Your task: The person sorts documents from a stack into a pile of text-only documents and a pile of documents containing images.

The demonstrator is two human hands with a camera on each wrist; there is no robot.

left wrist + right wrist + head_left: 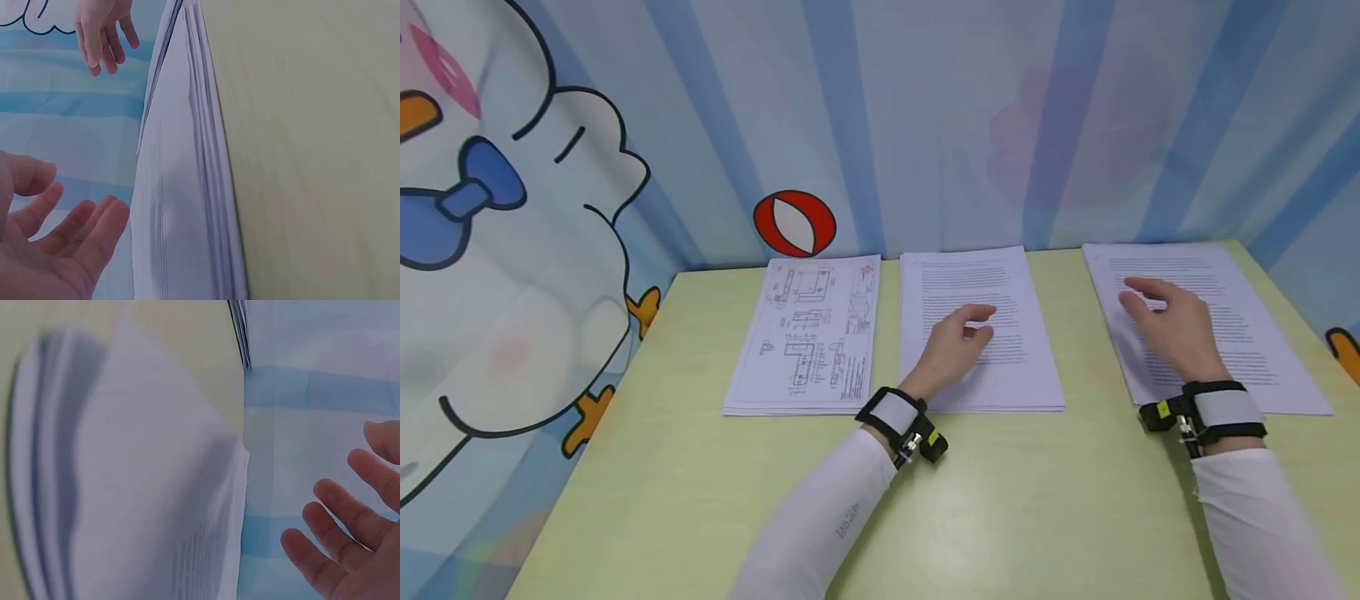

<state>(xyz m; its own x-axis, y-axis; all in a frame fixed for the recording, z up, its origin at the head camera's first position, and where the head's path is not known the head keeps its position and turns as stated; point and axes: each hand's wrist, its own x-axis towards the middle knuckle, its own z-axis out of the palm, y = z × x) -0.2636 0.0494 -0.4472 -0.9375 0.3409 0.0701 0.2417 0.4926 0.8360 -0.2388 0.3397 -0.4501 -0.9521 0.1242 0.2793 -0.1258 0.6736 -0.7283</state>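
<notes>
My left hand (953, 348) hovers over the middle stack of printed paper (966, 283), thumb and fingers loosely bent with nothing between them. In the left wrist view, a gap shows between most of that hand (59, 240) and the sheets (178, 187). Above the right-hand paper stack (1255, 333), my right hand (1182, 329) is held with relaxed, spread fingers and also holds nothing. The right wrist view shows its fingers (353, 519) apart from the pages (144, 462). Both stacks carry lines of text, partly covered by the hands.
A third stack (820, 333), with technical drawings on its top sheet, lies to the left on the pale yellow table (1000, 500). Behind the table hangs a blue striped curtain (940, 125) with cartoon figures. Each wrist wears a strap with a small camera.
</notes>
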